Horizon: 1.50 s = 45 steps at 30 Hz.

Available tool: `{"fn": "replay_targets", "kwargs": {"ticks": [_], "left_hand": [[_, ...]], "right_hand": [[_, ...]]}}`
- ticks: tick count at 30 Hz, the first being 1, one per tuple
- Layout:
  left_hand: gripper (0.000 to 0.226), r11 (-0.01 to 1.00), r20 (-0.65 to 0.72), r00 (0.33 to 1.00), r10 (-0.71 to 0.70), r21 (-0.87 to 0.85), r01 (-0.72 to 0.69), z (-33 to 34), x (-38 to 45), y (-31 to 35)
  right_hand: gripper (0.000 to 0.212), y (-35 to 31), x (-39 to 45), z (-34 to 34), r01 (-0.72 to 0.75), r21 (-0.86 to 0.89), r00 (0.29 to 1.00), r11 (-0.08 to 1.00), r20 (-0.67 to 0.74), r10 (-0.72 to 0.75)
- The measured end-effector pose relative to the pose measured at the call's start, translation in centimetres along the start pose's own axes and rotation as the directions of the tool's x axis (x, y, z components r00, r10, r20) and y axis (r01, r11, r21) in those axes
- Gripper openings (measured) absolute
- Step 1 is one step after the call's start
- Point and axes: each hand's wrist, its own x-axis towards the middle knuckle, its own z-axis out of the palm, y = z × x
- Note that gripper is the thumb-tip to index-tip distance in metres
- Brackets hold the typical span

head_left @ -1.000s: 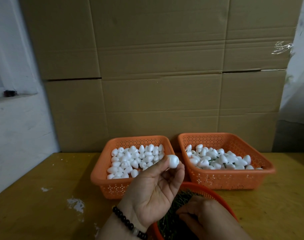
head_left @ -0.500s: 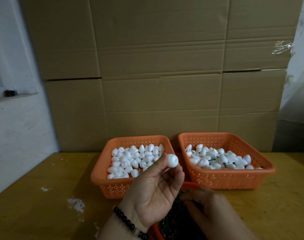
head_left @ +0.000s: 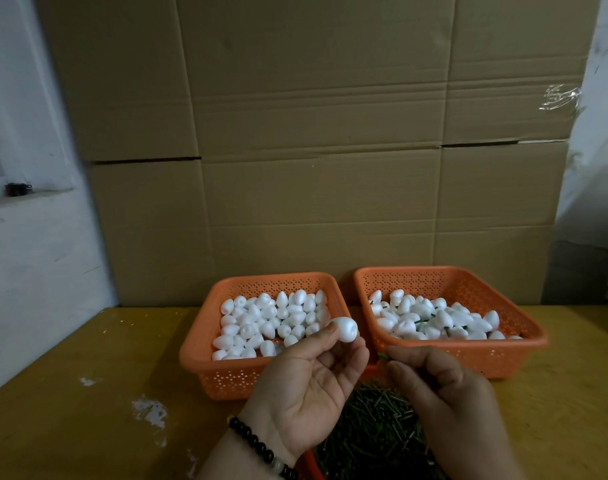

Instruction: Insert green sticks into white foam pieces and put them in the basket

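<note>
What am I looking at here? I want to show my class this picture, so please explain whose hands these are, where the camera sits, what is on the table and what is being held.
No machine here: a person works with bare hands, filmed by a camera worn on the head, looking forward and down.

On the yellow table stand two orange baskets. The left basket holds plain white foam pieces; the right basket holds foam pieces with green sticks among them. Nearest the person, a round orange container holds loose green sticks. Cardboard boxes stand behind.

The left hand, with a dark bead bracelet, pinches one foam piece at its fingertips. The right hand pinches what seems to be a green stick, only its tip showing, close to that piece but not yet in it.
</note>
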Motion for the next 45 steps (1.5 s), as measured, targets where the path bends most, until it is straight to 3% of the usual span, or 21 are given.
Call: {"fn": "replay_targets", "kwargs": {"ticks": [6, 10, 18, 23, 29, 35, 41, 45], "left_hand": [[0.035, 1.000, -0.003, 1.000, 0.001, 0.019, 0.000, -0.03, 0.02, -0.18], [0.035, 1.000, -0.009, 1.000, -0.009, 0.029, 0.009, -0.04, 0.03, -0.26], [0.039, 0.999, 0.011, 0.999, -0.043, 0.006, 0.043, 0.02, -0.04, -0.31], [0.038, 0.996, 0.063, 0.995, -0.073, -0.048, 0.076, 0.06, -0.19, -0.17], [0.038, 0.996, 0.118, 0.991, -0.063, -0.059, 0.070, 0.24, -0.34, -0.13], [0.044, 1.000, 0.082, 0.997, -0.015, 0.019, 0.014, 0.44, -0.48, -0.39], [0.018, 0.996, 0.077, 0.997, -0.022, 0.093, 0.015, 0.46, -0.61, -0.54], [0.045, 0.994, 0.094, 0.995, -0.027, 0.106, 0.017, 0.15, -0.32, -0.73]], "right_hand": [[0.014, 0.03, 0.27, 0.14, -0.139, 0.206, 0.987, 0.969, 0.107, 0.119], [0.029, -0.09, 0.29, 0.24, -0.177, 0.250, 0.976, 0.952, 0.167, 0.138], [0.019, -0.04, 0.03, -0.02, -0.126, -0.009, 0.961, 0.992, 0.248, 0.124], [0.014, 0.03, 0.01, 0.00, -0.186, 0.016, 0.955, 0.982, 0.240, 0.177], [0.023, 0.21, -0.01, -0.09, -0.128, -0.111, 0.971, 0.986, 0.187, 0.147], [0.023, -0.30, -0.08, -0.03, -0.132, -0.059, 0.964, 0.989, 0.225, 0.142], [0.022, -0.52, -0.21, 0.07, -0.170, 0.005, 0.961, 0.985, 0.220, 0.165], [0.022, -0.63, -0.26, 0.03, -0.170, 0.054, 0.966, 0.984, 0.207, 0.155]]}}
